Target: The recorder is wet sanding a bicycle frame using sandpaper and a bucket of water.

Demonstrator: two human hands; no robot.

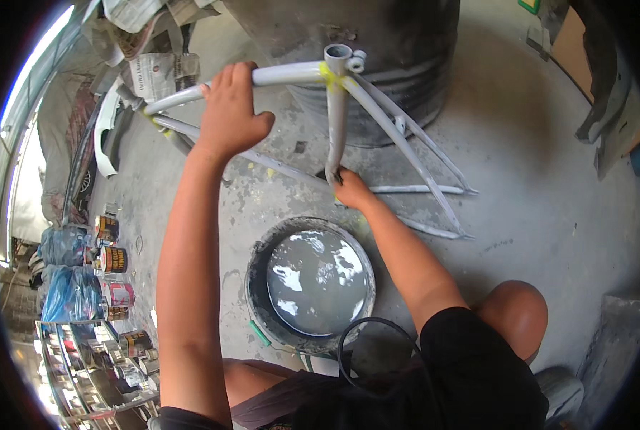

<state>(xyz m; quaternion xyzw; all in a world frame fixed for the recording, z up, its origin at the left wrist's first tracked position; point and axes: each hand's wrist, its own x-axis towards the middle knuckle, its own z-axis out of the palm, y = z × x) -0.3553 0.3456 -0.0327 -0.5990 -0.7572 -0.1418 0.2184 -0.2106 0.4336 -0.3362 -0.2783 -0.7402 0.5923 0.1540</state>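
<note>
One pale grey bicycle frame [337, 107] spanned the upper view, from ten o'clock round to between two and three, before a dark drum [399, 72] at about half past twelve; the left hand [232, 111], towards eleven, was wrapped over the top tube [288, 74], its thumb standing clear; the right hand [353, 190], just off centre towards two, was at the foot of the seat tube [336, 132], its fingertips hidden, so whether it gripped could not be told; a bucket [256, 276] of cloudy water [316, 279] sat at six o'clock, just below the frame in view.

The step seemed to be steadying the frame while minding that lower joint; done well, it probably called for the left thumb tucked under the tube, to check any twist; the right hand's pressure was best kept light and even; the thin rear stays [417, 189], towards three o'clock, wanted keeping off the drum, lest they knock.
</note>
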